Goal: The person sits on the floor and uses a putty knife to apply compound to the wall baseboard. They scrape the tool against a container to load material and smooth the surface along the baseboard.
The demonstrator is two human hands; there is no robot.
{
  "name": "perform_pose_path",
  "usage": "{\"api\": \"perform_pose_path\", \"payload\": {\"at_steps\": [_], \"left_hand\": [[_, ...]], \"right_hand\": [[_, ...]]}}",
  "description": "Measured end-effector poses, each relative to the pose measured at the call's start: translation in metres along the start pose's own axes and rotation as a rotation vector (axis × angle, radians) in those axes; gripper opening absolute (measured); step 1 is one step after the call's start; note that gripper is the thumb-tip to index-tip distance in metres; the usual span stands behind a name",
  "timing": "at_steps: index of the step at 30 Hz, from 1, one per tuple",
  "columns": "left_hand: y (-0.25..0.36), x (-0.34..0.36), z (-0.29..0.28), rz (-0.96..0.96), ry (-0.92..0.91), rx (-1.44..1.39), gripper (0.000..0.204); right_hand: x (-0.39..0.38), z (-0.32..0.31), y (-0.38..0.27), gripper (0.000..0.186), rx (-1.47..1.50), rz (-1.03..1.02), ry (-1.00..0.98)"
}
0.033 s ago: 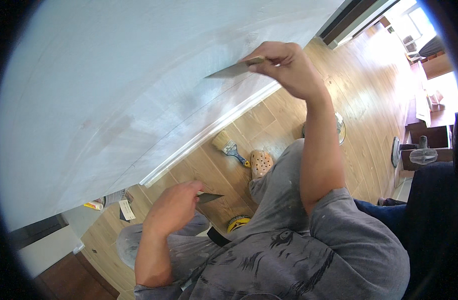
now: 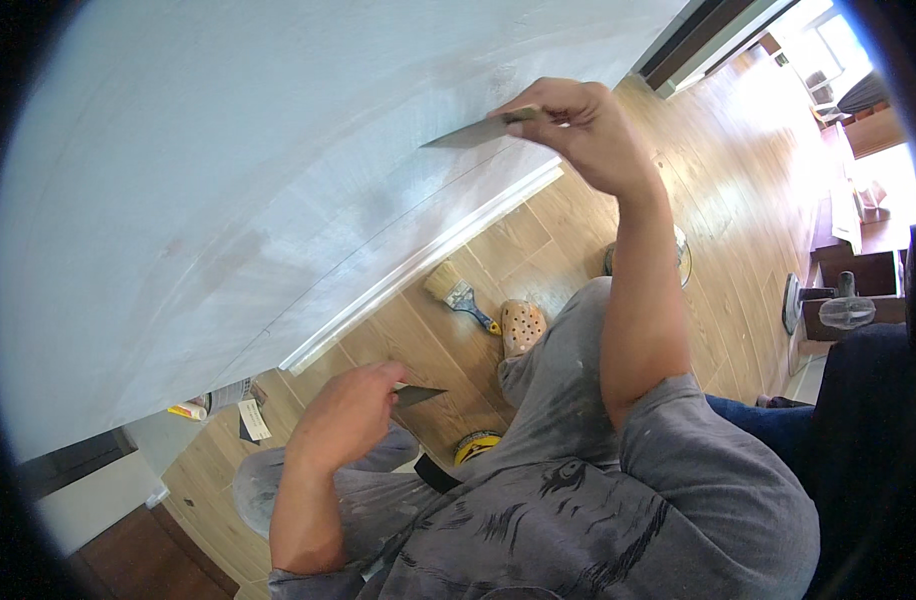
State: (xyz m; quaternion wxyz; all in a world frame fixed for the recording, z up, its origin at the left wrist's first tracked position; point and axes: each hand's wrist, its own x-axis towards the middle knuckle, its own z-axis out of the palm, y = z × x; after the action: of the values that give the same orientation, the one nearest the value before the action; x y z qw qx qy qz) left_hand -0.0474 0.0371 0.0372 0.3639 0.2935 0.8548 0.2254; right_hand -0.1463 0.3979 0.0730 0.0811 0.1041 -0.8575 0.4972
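Note:
My right hand (image 2: 590,135) is closed on the handle of a putty knife (image 2: 470,134). Its wide, flat blade lies at or very near the pale wall (image 2: 228,200), where greyish smeared patches and a thin dark line run along the surface. Lower left, in front of my knees, my left hand (image 2: 343,420) grips a second putty knife (image 2: 420,395). That smaller blade points right over the floor, away from the wall. The left hand's fingers are partly hidden behind its back.
A white baseboard (image 2: 408,272) edges the wood-look floor (image 2: 513,240). A wide paintbrush (image 2: 458,297) lies beside my tan clog (image 2: 523,328). A yellow-rimmed round container (image 2: 475,446) sits near my legs; another tub (image 2: 684,258) is partly behind my right arm. A trowel-like tool (image 2: 792,304) stands far right.
My right hand and its putty knife have shifted slightly right and up along the wall. My left hand has stayed in place.

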Motion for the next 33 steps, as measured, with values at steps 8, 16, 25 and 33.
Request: {"api": "perform_pose_path", "payload": {"at_steps": [8,16,25,33], "left_hand": [[-0.005,0.003,0.000,0.041,0.044,0.033,0.019],[-0.007,0.005,0.000,-0.014,0.018,0.003,0.018],[-0.004,0.006,-0.002,-0.033,0.025,-0.009,0.019],[-0.001,0.005,-0.007,-0.037,0.026,-0.006,0.022]], "right_hand": [[0.004,-0.004,0.009,0.014,0.040,-0.003,0.035],[0.000,-0.006,0.002,0.017,0.001,0.005,0.025],[0.000,-0.013,0.007,0.008,0.133,-0.004,0.039],[0.002,-0.033,0.030,0.025,0.808,-0.001,0.328]]}}
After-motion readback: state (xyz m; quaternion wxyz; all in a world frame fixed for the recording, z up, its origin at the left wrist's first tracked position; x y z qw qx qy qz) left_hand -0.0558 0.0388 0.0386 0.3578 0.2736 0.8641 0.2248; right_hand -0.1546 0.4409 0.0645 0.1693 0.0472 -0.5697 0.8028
